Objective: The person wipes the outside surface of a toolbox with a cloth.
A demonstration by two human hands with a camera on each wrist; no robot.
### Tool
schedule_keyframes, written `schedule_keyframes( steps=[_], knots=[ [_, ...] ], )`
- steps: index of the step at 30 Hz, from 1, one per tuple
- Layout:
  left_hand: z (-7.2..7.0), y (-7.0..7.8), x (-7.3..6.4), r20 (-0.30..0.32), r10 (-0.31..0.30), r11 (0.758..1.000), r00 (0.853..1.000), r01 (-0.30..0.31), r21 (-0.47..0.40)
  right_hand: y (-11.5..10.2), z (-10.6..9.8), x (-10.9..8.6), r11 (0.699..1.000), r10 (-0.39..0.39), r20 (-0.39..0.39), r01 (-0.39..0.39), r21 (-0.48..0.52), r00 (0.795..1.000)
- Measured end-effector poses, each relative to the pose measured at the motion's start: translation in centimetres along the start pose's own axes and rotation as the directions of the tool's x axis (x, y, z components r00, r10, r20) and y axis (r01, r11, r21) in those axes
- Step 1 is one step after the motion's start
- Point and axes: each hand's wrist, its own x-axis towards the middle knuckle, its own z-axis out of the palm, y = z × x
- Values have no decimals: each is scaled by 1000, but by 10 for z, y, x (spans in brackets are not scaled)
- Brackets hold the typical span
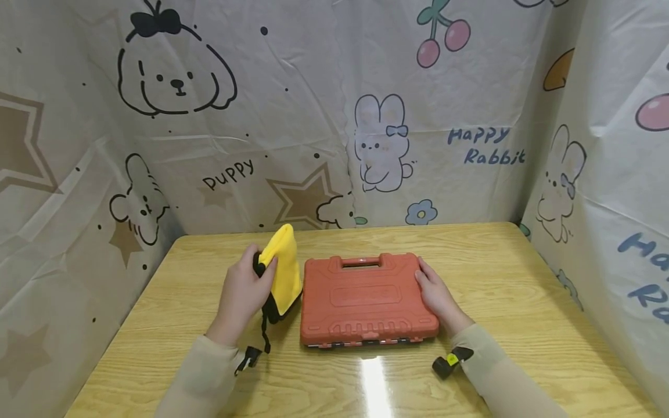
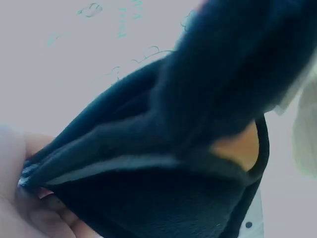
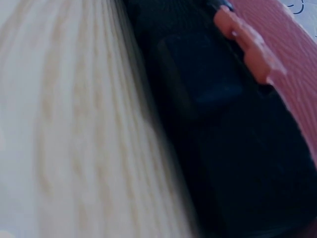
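Note:
My left hand grips a yellow-and-black fabric pouch by its dark edge, thumb against the yellow face. It stands tilted on edge beside the case, and a thin black cord dangles below. Dark cloth of the pouch fills much of the left wrist view, with fingers at its corner. A red plastic tool case lies flat, handle toward the back wall. My right hand holds its right side, thumb on the lid. The right wrist view shows the case's black lower half and a red latch.
The wooden table ends against a cloth backdrop printed with cartoon animals, which also hangs at both sides. A small black wrist camera sits at the right cuff, another black device at the left.

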Motion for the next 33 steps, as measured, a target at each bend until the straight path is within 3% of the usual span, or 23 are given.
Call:
schedule_keyframes(
  steps=[7,13,16,23,26,29,33],
  knots=[
    [6,6,12,-37,-21,991,999,16,-130,-1,0,-1,999,-10,-9,9,-43,1000],
    [11,11,22,25,-68,953,997,72,-294,-1,0,-1,999,6,-13,-7,-43,1000],
    [13,14,25,92,-98,914,991,126,-385,0,-1,1,1000,6,-18,-6,-27,1000],
    [25,19,26,233,-137,785,963,249,-568,-5,-3,1,1000,-3,-16,3,-9,1000],
    [30,21,25,312,-137,726,940,310,-615,-13,-5,-4,998,-67,-44,67,-8,997],
    [33,24,23,386,-127,669,914,367,-647,-25,-8,-8,984,-178,-81,175,-44,981],
    [38,28,21,468,-87,613,879,418,-670,-43,-7,-15,957,-284,-41,280,-76,958]
  ],
)
